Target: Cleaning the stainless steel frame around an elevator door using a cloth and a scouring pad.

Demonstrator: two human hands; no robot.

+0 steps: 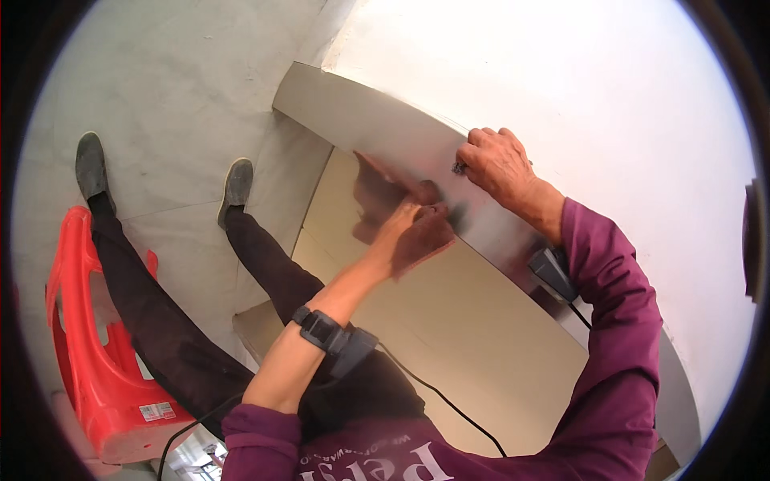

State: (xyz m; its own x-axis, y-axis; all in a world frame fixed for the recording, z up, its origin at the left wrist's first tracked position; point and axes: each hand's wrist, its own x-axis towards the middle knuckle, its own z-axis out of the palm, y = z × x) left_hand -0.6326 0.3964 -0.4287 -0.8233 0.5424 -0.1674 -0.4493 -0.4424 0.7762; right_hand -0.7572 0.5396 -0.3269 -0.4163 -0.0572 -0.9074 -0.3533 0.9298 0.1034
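Observation:
My left hand [402,223] grips a reddish-brown cloth [425,242], which hangs below the fingers close to the lower edge of a grey brushed-metal band [373,123]. A dark reddish shape shows just left of the cloth; whether it is more cloth or a reflection, I cannot tell. Farther right, my right hand [500,159] is closed around a wad of steel wool [459,168] at the band's upper edge, where it meets a bright white surface [571,78]. Most of the wad is hidden by the fingers.
A beige glossy panel [469,324] lies below the band. Black devices with cables sit on my left forearm [328,333] and beside my right forearm [550,273]. A red plastic stool [90,361] stands on the grey tiled floor [174,108] near my legs.

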